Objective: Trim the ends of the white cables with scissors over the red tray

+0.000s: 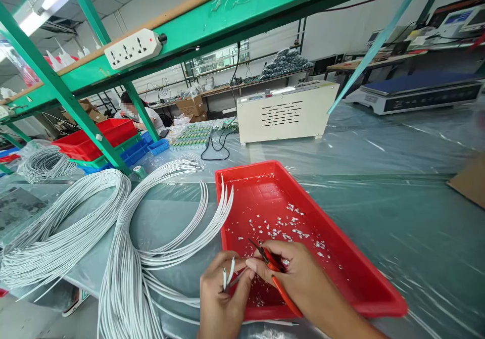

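Observation:
My left hand (222, 296) is closed round a few white cables (231, 268), whose cut ends stick up between the fingers. In my right hand (306, 273) is a pair of cutting pliers (283, 296) with red-orange handles, the dark jaws pointing up and left. Thumb and fingertips of both hands meet at a cable end, partly hidden by the fingers. Both hands are over the near left part of a red tray (261, 187) with bits of silvery-white scrap scattered in it. A thick bundle of white cables (125, 258) lies to the left, some ends reaching over the tray's rim.
Another coil of white cable (68, 223) lies far left. Behind the tray stands a cream machine box (284, 114), with a scale (413, 94) to its right. Red bins (102, 139) and circuit boards (191, 136) sit back left. A green shelf frame (227, 20) crosses above; a person sits beyond.

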Tool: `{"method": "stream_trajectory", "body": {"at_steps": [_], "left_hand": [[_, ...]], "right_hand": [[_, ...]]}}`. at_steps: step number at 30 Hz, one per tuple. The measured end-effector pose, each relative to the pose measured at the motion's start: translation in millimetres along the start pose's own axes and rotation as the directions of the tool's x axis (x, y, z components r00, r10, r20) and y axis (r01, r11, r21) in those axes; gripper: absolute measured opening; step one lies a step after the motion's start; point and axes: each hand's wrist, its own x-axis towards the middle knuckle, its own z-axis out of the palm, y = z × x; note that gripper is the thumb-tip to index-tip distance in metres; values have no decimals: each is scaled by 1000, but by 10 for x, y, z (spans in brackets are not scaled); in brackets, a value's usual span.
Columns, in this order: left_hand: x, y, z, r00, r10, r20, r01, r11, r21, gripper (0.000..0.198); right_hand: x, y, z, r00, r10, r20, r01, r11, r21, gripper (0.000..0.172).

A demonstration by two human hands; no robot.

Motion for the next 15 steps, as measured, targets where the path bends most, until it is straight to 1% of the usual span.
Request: {"method": "stream_trajectory", "body": {"at_steps": [2, 3, 4, 5, 6, 7, 8, 9, 10, 11, 12, 13, 14, 15], "left_hand": [[-21, 28, -22, 997, -35, -63, 35, 999, -10, 11], [-27, 39, -40, 994, -87, -65, 86, 996, -17, 11], [-29, 47, -60, 987, -156, -33, 156, 987, -30, 15], [-24, 49, -80, 972, -234, 34, 236, 970, -54, 22], [-14, 45, -98, 943, -309, 126, 321, 943, -90, 29], [1, 36, -113, 904, -365, 223, 400, 907, -133, 36], [21, 22, -124, 866, -400, 300, 464, 866, -187, 40], [41, 6, -131, 838, -424, 345, 516, 820, -247, 42], [60, -11, -135, 819, -450, 357, 557, 773, -304, 41], [76, -25, -136, 803, -481, 351, 589, 729, -348, 37], [88, -35, -135, 791, -511, 337, 611, 695, -380, 33], [95, -39, -133, 779, -537, 324, 627, 667, -403, 31], [97, -37, -131, 768, -555, 319, 640, 644, -419, 30], [97, -31, -131, 765, -562, 316, 643, 633, -432, 30]], "right_hand": [[23, -29, -7, 999, -26, -42, 25, 999, -24, 22], [32, -42, -14, 996, -54, -70, 51, 998, -43, 22], [37, -52, -21, 990, -98, -99, 91, 993, -71, 21], [37, -58, -25, 977, -168, -128, 154, 982, -110, 21], [29, -58, -27, 949, -274, -152, 250, 955, -162, 20], [16, -52, -24, 896, -411, -166, 371, 900, -229, 21], [-4, -40, -15, 816, -557, -151, 497, 811, -309, 23], [-28, -22, -1, 712, -692, -116, 607, 691, -392, 26], [-55, -1, 16, 597, -799, -75, 687, 557, -467, 30], [-82, 20, 35, 507, -862, -15, 726, 436, -532, 34], [-107, 40, 53, 446, -894, 38, 736, 342, -584, 38], [-129, 58, 68, 427, -901, 75, 728, 294, -620, 41], [-148, 74, 80, 443, -889, 114, 724, 281, -630, 42], [-163, 87, 87, 474, -875, 96, 715, 319, -622, 40]]}}
